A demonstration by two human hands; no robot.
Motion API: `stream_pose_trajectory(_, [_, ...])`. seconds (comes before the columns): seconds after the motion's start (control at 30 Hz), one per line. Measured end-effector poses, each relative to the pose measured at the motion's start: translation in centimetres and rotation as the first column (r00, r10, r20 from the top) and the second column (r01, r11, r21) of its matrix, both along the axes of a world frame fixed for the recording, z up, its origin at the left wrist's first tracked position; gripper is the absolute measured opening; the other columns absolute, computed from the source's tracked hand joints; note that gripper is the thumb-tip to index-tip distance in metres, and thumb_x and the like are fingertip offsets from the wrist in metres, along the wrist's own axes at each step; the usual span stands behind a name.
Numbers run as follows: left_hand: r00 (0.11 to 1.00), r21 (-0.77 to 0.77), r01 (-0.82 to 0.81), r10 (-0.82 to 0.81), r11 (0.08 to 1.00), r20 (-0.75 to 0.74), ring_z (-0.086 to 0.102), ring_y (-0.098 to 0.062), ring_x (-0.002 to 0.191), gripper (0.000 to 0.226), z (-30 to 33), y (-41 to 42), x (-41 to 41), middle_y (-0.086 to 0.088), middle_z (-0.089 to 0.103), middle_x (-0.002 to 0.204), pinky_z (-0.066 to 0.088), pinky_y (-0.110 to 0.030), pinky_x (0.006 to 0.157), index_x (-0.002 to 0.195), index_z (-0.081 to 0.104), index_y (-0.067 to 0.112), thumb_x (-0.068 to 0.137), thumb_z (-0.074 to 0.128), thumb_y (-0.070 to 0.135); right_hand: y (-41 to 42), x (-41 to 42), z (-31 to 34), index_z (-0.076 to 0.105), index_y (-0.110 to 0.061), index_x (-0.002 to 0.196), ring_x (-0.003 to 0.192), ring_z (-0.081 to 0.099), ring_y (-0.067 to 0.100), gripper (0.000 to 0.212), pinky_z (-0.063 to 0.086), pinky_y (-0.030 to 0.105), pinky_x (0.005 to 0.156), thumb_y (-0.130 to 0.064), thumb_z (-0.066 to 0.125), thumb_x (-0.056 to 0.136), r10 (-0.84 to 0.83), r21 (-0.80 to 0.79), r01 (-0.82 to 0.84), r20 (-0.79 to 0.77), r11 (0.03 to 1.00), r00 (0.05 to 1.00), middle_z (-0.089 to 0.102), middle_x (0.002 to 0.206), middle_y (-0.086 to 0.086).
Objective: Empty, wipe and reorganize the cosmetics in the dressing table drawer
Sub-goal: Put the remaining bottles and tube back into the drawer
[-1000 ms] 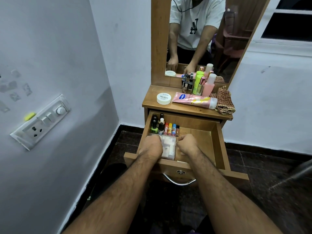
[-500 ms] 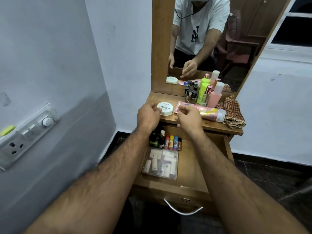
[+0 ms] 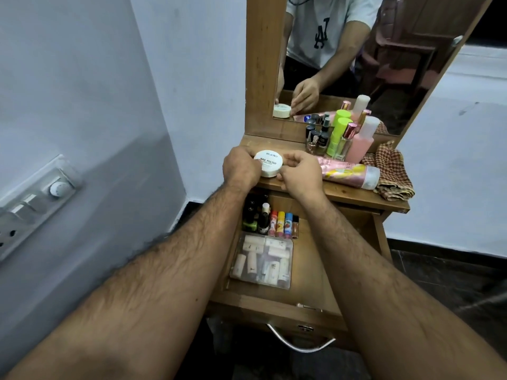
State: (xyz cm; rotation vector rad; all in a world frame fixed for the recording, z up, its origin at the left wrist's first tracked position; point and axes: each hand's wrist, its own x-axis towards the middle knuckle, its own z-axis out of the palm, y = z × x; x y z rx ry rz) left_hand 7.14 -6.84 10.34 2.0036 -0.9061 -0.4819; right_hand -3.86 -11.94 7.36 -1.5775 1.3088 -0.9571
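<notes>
Both forearms cover the drawer's (image 3: 310, 272) left edge and right side, and the small print on the white jar (image 3: 268, 163) under "NAIL POLISH" is too fine to read. The left hand (image 3: 241, 168) and right hand (image 3: 300, 171) each curl their fingers around that jar on the wooden counter (image 3: 345, 192) below the mirror (image 3: 384, 50), against a pale wall. In the open drawer, a clear box (image 3: 262, 263) of small tubes lies in front of a row of upright little bottles (image 3: 270, 220).

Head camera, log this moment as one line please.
phase: restocking drawer | left hand + right hand: gripping white nail polish remover tub on tabletop | drawer: open, clear box inside
</notes>
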Motion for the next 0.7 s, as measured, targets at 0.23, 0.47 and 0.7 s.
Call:
stream_pose_trajectory(0.23, [0.992,-0.144,-0.045,0.028,0.988,-0.12,0.065,-0.017,0.104,0.023,0.4,3.3,-1.6,-0.001,0.072,0.112,0.051,-0.025,0.086,0.111,0.072,0.014,0.088,0.07,0.012,3.8,-2.2,0.7,0.073,-0.018,0.105,0.093,0.07,0.009,0.023,0.061,0.04,0.076,-0.009,0.071,0.084,-0.046,-0.051,0.052,0.117,0.997,0.992,0.074,0.101,-0.005])
stream_pose_trajectory(0.47, [0.99,-0.053,-0.006,-0.002,0.999,-0.141,0.064,-0.012,0.096,0.025,-3.6,9.8,-5.5,0.001,0.072,0.113,0.049,-0.024,0.079,0.115,0.071,0.015,0.09,0.068,0.012,9.3,-5.3,-2.8,0.074,-0.02,0.095,0.089,0.07,0.012,0.019,0.059,0.043,0.084,-0.006,0.072,0.083,-0.072,0.023,0.07,0.068,0.997,0.995,0.075,0.093,-0.005])
stream_pose_trajectory(0.7, [0.992,0.109,0.004,0.01,0.994,-0.127,0.064,-0.016,0.105,0.034,-5.7,13.0,-7.1,-0.004,0.067,0.124,0.054,-0.024,0.073,0.126,0.064,0.015,0.093,0.066,0.014,11.9,-6.8,-6.0,0.07,-0.011,0.11,0.097,0.068,0.014,0.029,0.059,0.028,0.07,0.004,0.068,0.085,-0.014,0.186,0.018,-0.022,0.982,1.0,0.072,0.109,0.004])
